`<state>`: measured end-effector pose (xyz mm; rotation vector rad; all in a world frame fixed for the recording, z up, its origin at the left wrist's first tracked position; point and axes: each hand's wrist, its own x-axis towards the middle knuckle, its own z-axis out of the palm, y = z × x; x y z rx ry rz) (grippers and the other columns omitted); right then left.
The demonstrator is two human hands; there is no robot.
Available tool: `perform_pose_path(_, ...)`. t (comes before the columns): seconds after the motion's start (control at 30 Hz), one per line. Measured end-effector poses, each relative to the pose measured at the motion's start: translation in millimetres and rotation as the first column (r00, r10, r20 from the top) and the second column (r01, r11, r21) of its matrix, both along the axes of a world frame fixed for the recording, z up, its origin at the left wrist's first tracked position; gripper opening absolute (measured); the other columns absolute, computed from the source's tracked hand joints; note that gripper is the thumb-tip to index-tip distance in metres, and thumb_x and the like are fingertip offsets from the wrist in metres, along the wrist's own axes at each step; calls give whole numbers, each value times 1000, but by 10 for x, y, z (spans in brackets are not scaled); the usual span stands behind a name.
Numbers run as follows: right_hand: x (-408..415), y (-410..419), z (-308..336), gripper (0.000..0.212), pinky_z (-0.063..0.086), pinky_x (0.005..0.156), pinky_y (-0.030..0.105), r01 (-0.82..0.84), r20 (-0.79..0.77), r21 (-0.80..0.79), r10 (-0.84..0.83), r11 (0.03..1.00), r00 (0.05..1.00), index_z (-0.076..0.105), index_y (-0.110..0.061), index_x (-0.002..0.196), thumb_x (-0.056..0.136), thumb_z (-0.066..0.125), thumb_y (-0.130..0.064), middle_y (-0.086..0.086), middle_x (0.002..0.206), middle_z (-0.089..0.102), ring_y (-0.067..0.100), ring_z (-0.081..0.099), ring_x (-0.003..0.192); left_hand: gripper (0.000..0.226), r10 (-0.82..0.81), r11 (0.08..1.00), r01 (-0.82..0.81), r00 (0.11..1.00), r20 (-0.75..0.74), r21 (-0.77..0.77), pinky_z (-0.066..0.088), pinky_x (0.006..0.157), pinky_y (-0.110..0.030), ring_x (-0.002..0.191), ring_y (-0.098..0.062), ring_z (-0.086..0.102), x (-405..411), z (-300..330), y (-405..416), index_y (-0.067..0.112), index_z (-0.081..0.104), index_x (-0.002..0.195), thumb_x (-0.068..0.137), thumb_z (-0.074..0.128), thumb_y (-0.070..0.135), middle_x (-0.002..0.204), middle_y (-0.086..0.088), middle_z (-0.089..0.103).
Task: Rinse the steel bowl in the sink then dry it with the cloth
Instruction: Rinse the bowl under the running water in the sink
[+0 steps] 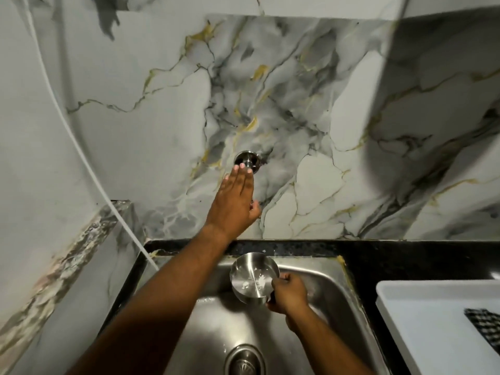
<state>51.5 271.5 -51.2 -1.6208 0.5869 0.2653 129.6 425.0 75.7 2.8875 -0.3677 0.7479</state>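
My right hand point(288, 293) grips the steel bowl point(253, 277) by its right rim and holds it tilted over the steel sink point(311, 269). White flecks lie inside the bowl. My left hand point(234, 201) reaches up the marble wall, fingers straight and together, with the fingertips touching the chrome tap fitting point(247, 159); the thumb is apart. No water stream is visible. A black-and-white checked cloth point(485, 324) lies in a white tray at the right edge, partly cut off by the frame.
The white tray point(422, 315) stands on the black counter point(405, 261) right of the sink. The sink drain point(244, 361) is at the bottom centre. A white hose point(81, 147) runs down the left wall to the sink corner.
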Motion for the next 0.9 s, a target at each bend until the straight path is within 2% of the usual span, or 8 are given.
perform_pose_path(0.07,-20,34,-2,10,49,41,25,-12,-3,7,12,1000,1000,60,-6,94,91,51,-3,16,73,58,23,55,53,75,-70,994,73,997,-46,86,11,123,-42,149,-26,2,13,21,123,4,2,151,94,40,36,162,-17,5)
perform_pose_path(0.17,-26,53,-22,9,49,42,24,-37,-2,-19,37,999,999,59,-7,92,92,50,-4,15,75,59,22,55,53,72,-96,988,102,994,-56,116,13,123,-41,149,-24,0,2,29,181,6,-1,152,97,33,37,162,-15,2)
perform_pose_path(0.4,-64,43,-78,13,49,39,23,-23,-9,-42,22,999,1000,60,-6,85,92,49,-5,16,77,59,26,57,59,62,-24,996,24,1000,6,88,12,120,-46,149,-29,4,-9,109,122,16,12,152,100,24,47,162,-8,12)
perform_pose_path(0.53,-64,131,-58,15,54,41,27,-33,9,-13,33,999,999,61,-10,86,93,48,-5,16,82,64,26,62,64,66,8,1000,-8,1000,29,2,6,120,-46,149,-29,-2,125,188,-14,17,5,153,99,29,48,163,-11,2)
perform_pose_path(0.67,-131,222,-66,18,61,57,39,-110,24,56,109,992,994,62,-14,94,94,48,-3,14,91,68,26,67,69,68,26,999,-26,1000,18,39,10,119,-50,149,-31,0,221,172,-67,16,6,153,98,30,49,163,-13,2)
perform_pose_path(0.77,-252,229,-141,18,64,67,46,-184,2,80,184,980,983,63,-11,106,95,50,-6,16,100,69,29,71,76,68,23,988,-38,995,99,150,10,118,-53,148,-35,7,253,162,-133,14,14,152,97,32,50,162,-17,9)
perform_pose_path(0.83,-371,167,-212,17,63,72,49,-216,-25,63,218,974,976,66,-9,105,95,52,-8,17,100,72,33,73,84,70,41,979,-65,991,128,195,7,117,-54,148,-36,5,288,162,-180,14,14,152,96,31,53,162,-16,8)
perform_pose_path(0.9,-466,34,-301,17,61,76,53,-232,-51,21,233,972,971,68,-8,98,94,52,-8,21,95,73,37,73,86,73,70,980,-93,988,135,176,4,117,-55,148,-36,4,322,155,-222,14,13,153,95,30,56,162,-16,8)
